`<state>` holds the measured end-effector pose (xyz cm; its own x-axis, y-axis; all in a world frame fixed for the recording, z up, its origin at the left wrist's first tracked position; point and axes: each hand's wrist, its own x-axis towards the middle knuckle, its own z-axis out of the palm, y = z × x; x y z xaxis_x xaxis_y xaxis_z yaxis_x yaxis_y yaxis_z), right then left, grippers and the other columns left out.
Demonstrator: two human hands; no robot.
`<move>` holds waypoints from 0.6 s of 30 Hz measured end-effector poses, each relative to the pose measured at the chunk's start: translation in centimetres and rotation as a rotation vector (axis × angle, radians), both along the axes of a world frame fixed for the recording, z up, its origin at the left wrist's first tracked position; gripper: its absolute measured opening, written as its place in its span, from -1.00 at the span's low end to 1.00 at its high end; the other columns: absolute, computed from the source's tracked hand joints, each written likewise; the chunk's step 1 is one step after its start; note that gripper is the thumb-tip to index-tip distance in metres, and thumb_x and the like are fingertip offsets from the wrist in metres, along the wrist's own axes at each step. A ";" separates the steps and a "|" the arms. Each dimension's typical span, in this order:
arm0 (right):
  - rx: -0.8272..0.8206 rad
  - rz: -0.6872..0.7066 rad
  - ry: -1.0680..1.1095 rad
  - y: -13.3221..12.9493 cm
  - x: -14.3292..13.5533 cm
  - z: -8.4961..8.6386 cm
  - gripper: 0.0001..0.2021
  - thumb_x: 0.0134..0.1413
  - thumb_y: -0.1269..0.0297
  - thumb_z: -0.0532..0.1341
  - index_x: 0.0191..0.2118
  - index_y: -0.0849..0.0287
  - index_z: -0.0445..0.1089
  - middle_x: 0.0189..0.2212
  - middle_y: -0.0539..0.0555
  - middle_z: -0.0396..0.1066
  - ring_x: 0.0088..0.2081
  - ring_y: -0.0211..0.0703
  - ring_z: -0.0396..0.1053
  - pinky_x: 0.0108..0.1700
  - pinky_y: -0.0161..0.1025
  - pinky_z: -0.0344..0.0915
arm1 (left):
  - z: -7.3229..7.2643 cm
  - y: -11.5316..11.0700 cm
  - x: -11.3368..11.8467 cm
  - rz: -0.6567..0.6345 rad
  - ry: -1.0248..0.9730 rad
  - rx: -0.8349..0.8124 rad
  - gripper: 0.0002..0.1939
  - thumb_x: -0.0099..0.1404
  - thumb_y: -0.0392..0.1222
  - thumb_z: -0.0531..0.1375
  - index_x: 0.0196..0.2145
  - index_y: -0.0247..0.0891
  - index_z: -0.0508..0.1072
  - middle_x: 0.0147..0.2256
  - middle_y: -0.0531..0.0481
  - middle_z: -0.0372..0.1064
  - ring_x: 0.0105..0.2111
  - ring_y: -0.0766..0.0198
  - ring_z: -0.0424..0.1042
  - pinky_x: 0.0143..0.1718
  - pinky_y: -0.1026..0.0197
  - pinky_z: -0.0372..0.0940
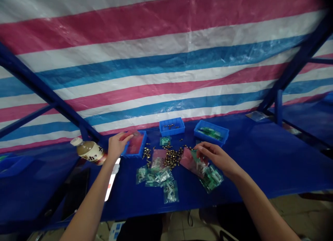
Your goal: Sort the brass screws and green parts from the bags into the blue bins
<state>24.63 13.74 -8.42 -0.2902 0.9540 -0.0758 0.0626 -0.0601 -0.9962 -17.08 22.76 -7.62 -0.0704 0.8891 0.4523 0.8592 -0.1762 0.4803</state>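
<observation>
The left hand (117,145) is reaching over a blue bin (143,144), pinching a red bag (130,134). The right hand (214,157) is curling above a pink bag (187,160), grip unclear; brass pieces (172,159) are lying between, a bottle (90,151) standing leftward.

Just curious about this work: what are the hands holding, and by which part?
The left hand seems to pinch a red bag by its edge. The right hand is at another red bag; whether it grips cannot be told.

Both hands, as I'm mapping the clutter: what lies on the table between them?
Head view: between the left hand and right hand lie a blue bin, metal parts, a green bag and pink bags.
</observation>
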 end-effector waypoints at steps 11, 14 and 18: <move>0.004 -0.024 -0.015 0.0 0.2 0.3 -0.62 0.20 -0.06 0.12 -0.13 0.18 0.37 -0.42 0.01 0.39 -0.51 -0.28 0.31 -0.48 -0.30 0.23 | -2.7 0.7 -0.2 -0.245 0.266 0.109 -0.66 0.26 -0.13 0.19 0.00 -0.16 0.49 -0.03 -0.06 0.45 -0.01 0.11 0.35 0.09 0.03 0.18; 0.017 -0.032 -0.016 0.1 0.3 0.3 -0.62 0.19 -0.06 0.13 -0.15 0.18 0.39 -0.42 0.02 0.40 -0.52 -0.28 0.29 -0.48 -0.29 0.23 | -2.5 -0.9 -0.3 -0.218 0.399 0.097 -0.75 0.25 -0.15 0.20 -0.11 -0.12 0.54 -0.04 -0.05 0.44 -0.03 0.07 0.32 0.04 0.02 0.18; 0.063 -0.105 -0.018 0.1 0.1 0.0 -0.64 0.19 -0.04 0.14 -0.22 0.20 0.40 -0.46 0.02 0.39 -0.50 -0.27 0.29 -0.49 -0.31 0.20 | -2.0 -2.0 -0.3 -0.208 0.573 0.005 -0.84 0.25 -0.19 0.18 -0.23 -0.11 0.55 -0.12 -0.04 0.47 -0.07 0.01 0.30 -0.09 0.03 0.21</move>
